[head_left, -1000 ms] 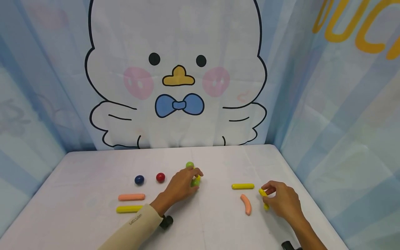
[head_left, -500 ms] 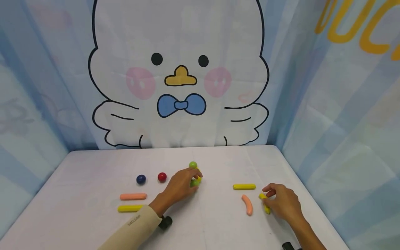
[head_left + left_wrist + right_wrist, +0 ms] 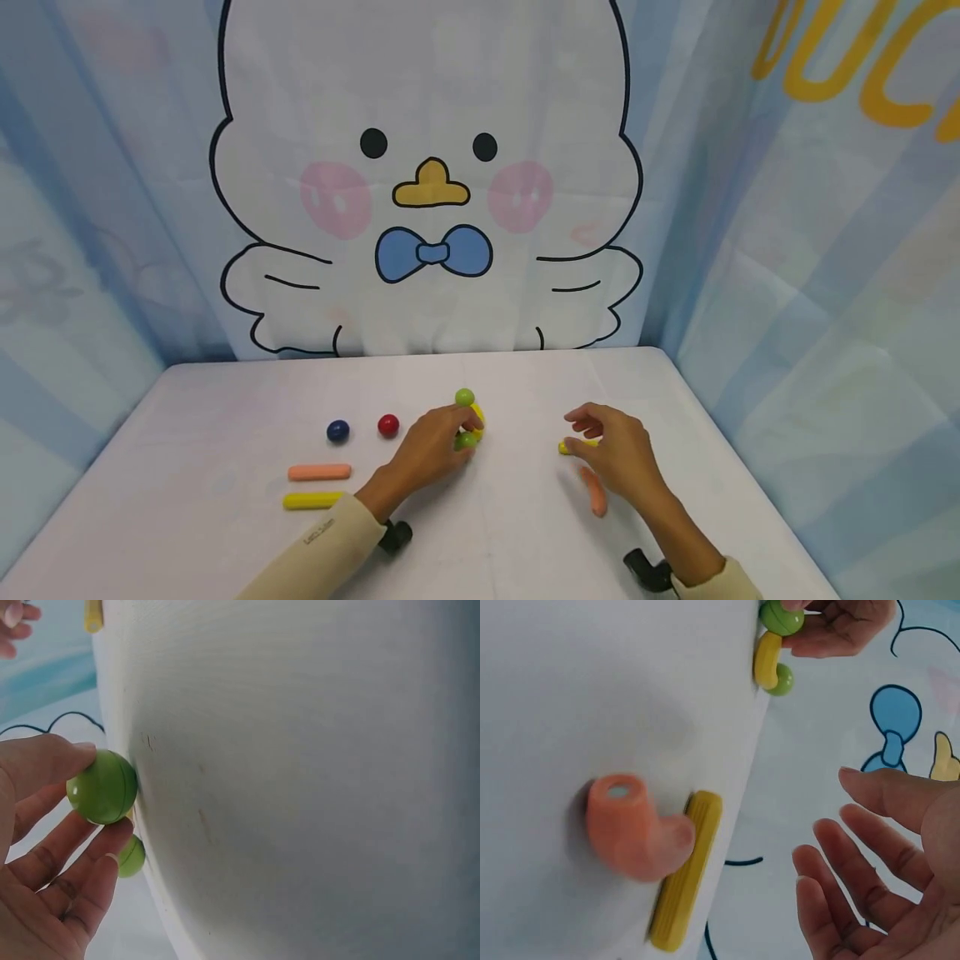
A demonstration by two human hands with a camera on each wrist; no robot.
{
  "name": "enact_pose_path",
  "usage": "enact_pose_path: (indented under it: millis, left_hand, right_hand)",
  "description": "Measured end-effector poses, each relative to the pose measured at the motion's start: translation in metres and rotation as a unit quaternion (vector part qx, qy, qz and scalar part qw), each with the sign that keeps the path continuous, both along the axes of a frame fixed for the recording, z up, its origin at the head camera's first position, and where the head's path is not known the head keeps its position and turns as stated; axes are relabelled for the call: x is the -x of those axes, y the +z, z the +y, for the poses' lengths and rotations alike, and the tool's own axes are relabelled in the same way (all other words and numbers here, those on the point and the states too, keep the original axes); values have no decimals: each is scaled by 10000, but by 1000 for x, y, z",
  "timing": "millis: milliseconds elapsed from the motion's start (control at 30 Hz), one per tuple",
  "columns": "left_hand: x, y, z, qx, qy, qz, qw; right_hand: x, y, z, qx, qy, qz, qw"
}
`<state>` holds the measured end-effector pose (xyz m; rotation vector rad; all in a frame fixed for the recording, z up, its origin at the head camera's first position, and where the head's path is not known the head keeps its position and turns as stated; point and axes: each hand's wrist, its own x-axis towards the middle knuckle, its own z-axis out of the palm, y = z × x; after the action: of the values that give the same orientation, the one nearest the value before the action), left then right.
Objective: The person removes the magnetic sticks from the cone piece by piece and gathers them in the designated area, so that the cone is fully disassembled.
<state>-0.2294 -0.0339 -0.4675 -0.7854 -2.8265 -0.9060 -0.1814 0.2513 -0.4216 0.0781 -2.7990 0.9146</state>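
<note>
My left hand (image 3: 431,446) pinches the nearer green ball (image 3: 103,787) between thumb and fingers, low over the table. Beside it a curved yellow piece (image 3: 766,660) and a second green ball (image 3: 465,397) form one row with it. My right hand (image 3: 618,450) hovers with parted, relaxed fingers and holds nothing. In the head view it partly covers a straight yellow stick (image 3: 686,874) lying on the table. Close to that stick is a curved orange tube (image 3: 626,832), hollow at its end. The short yellow piece seen earlier by my right hand is now hidden.
A blue ball (image 3: 338,431) and a red ball (image 3: 388,426) sit left of my left hand. Nearer lie an orange stick (image 3: 319,472) and a long yellow stick (image 3: 311,501), partly behind my sleeve. A printed curtain (image 3: 427,308) hangs along the table's far edge.
My right hand has let go of the short yellow piece and moved left and away from me, over the straight yellow stick. The left hand stays at the green ball.
</note>
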Motion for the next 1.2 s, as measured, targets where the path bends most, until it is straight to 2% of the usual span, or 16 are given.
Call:
enact_pose_path:
  millis: [167, 433, 767, 1000, 1200]
  left_hand:
    - [-2, 1, -1, 46, 124, -143, 9998]
    - [-1, 2, -2, 148, 174, -254, 9994]
    - [-1, 2, -4, 90, 205, -368, 9991]
    - [-1, 2, -4, 111, 144, -298, 9994]
    - [-2, 0, -3, 145, 123, -269, 9995]
  right_hand:
    - [15, -2, -26, 255, 266, -45, 9993]
    - [33, -6, -59, 466, 549, -366, 9967]
    - [57, -14, -91, 270, 1040, -345, 9936]
    - [78, -26, -104, 160, 1077, -470, 9929]
    - [87, -34, -109, 132, 1172, -497, 9918]
